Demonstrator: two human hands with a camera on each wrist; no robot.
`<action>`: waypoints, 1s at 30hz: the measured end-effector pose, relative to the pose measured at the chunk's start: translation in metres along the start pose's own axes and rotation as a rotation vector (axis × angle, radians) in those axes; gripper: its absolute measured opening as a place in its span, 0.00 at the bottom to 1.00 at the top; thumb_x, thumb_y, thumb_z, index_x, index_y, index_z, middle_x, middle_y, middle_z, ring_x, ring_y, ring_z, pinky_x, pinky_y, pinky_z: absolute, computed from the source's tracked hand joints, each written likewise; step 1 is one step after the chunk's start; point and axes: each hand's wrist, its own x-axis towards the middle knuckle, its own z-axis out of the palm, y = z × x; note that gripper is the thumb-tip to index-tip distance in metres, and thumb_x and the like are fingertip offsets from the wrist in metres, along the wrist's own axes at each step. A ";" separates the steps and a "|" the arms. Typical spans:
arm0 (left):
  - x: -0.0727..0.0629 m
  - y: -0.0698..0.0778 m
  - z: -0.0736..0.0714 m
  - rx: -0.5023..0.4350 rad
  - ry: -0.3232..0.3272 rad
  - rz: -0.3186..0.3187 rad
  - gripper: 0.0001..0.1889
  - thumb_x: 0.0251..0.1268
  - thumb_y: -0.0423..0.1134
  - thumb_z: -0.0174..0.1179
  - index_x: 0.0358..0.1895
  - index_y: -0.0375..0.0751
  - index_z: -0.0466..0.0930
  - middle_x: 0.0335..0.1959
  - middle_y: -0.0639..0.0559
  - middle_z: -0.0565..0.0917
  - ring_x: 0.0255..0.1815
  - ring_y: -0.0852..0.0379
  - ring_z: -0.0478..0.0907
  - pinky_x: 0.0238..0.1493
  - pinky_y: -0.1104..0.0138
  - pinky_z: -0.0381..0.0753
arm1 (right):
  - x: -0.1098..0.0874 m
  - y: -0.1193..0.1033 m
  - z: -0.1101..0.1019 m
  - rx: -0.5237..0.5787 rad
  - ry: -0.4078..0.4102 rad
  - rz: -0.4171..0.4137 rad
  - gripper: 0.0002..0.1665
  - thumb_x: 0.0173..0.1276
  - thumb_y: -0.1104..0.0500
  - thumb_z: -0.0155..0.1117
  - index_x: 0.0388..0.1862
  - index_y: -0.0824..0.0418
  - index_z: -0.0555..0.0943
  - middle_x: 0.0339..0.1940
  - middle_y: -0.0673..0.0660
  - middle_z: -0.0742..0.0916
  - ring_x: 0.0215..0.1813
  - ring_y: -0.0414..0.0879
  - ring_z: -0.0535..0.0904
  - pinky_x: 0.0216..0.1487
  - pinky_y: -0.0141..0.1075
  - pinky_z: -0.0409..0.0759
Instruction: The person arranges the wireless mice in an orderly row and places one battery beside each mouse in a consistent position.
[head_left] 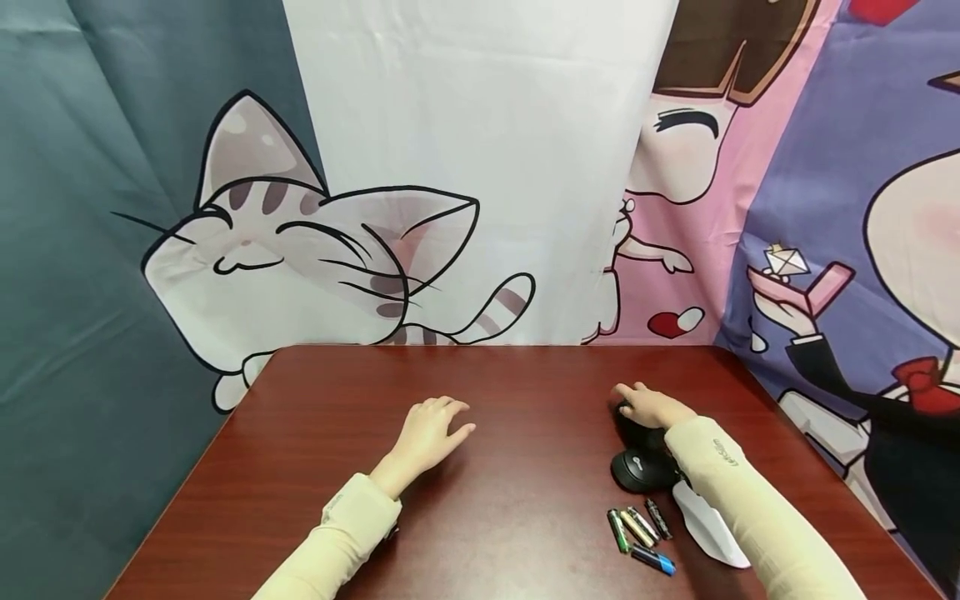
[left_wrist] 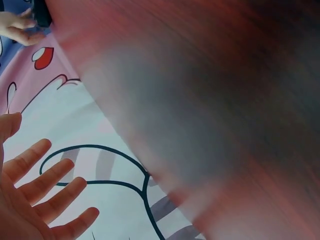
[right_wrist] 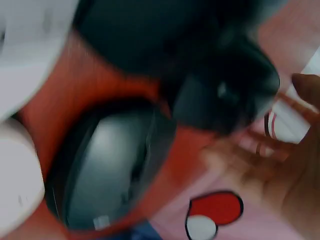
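My left hand hovers over the middle of the table, its fingers spread and nothing in them. In the left wrist view its fingers are loosely extended. On the right, my right hand is at the far end of a dark mouse-like thing, partly hidden under it. Blurred fingers reach out beside that black shape in the right wrist view. Just nearer lies a rounded black mouse with a small pale logo. A white mouse lies beside the right forearm.
Several batteries lie in front of the black mouse, one with a blue end. The reddish-brown wooden table ends at a cartoon-printed curtain behind. Another dark mouse fills the lower left of the right wrist view.
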 end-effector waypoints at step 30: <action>-0.008 -0.008 -0.001 0.033 -0.016 -0.041 0.16 0.60 0.50 0.61 0.48 0.46 0.82 0.45 0.51 0.83 0.50 0.47 0.78 0.52 0.49 0.70 | -0.008 -0.010 -0.029 -0.226 -0.110 -0.181 0.28 0.42 0.78 0.69 0.45 0.62 0.79 0.40 0.61 0.82 0.42 0.54 0.78 0.43 0.41 0.79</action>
